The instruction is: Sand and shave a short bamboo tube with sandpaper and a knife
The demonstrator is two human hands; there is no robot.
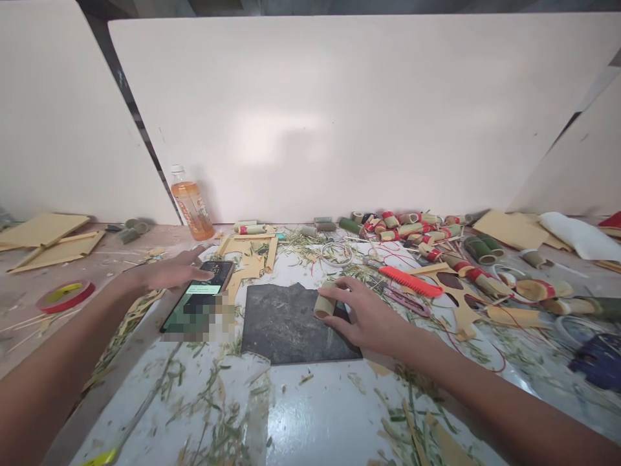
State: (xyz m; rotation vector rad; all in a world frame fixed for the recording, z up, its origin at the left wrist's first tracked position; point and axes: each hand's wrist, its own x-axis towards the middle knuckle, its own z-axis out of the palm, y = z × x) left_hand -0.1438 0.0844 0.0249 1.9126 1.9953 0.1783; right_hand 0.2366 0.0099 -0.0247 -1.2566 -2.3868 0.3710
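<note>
My left hand (169, 272) lies flat with fingers stretched out, its fingertips touching the top of a smartphone (200, 303) that lies on the table with its screen lit. My right hand (361, 317) rests on a dark grey sheet of sandpaper (286, 323) and its fingers close round a short bamboo tube (324, 304), pressing it against the sheet. Green bamboo shavings are scattered all about both hands.
An orange drink bottle (191, 208) stands against the white back board. Several bamboo tubes with red bands (412, 226) pile at the back right, near a red comb-like tool (410, 281). A red tape roll (65, 294) and flat wood pieces (43, 236) lie left.
</note>
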